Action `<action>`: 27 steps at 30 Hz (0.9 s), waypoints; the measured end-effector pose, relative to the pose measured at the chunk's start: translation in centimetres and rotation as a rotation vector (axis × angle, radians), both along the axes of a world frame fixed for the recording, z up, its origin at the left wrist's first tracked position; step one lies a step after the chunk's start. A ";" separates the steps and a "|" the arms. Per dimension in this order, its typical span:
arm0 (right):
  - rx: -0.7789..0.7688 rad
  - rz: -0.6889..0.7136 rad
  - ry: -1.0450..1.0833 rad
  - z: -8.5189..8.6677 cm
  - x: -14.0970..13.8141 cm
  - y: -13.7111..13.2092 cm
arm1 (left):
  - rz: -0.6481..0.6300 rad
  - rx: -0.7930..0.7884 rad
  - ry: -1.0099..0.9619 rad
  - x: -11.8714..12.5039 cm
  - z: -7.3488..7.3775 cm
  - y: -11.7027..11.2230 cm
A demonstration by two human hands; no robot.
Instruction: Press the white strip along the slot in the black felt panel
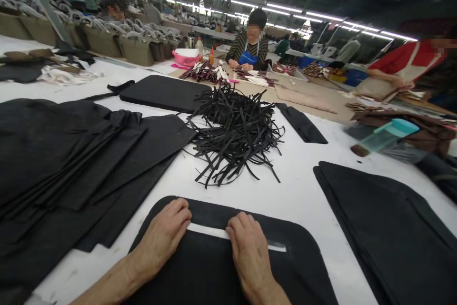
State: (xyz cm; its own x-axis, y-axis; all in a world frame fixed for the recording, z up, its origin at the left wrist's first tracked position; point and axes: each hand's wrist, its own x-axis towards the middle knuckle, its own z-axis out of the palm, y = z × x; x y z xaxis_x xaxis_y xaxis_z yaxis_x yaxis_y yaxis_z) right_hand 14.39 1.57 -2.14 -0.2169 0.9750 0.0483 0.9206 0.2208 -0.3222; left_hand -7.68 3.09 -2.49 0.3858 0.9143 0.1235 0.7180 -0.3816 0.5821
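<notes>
A black rounded panel [307, 262] lies on the white table [296, 191] right in front of me. A narrow white slot or strip [209, 231] runs across it. My left hand [162, 238] rests on the panel at the strip's left end, fingers curled down and pressing. My right hand [250, 252] lies over the strip's middle, fingers bent and pressed on the panel. Neither hand lifts anything.
A heap of thin black strips [233, 136] sits beyond the panel. Stacked black fabric pieces lie at left [71, 162] and right [385, 229]. Another black panel [160, 92] lies farther back. A teal-lidded container [387, 134] is at right. Other people work at the far tables.
</notes>
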 end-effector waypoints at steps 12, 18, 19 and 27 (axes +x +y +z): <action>0.026 -0.046 -0.119 0.4 -0.7 0.4 | 0.141 -0.103 0.097 1.5 1.0 0.1; 0.056 -0.053 -0.131 0.4 -0.7 0.4 | 0.200 -0.144 0.130 1.8 1.3 0.3; 0.054 -0.054 -0.132 0.4 -0.7 0.4 | 0.206 -0.148 0.134 1.8 1.4 0.3; 0.010 -0.054 -0.144 0.8 -0.8 0.6 | 0.242 -0.132 0.158 2.0 1.2 0.3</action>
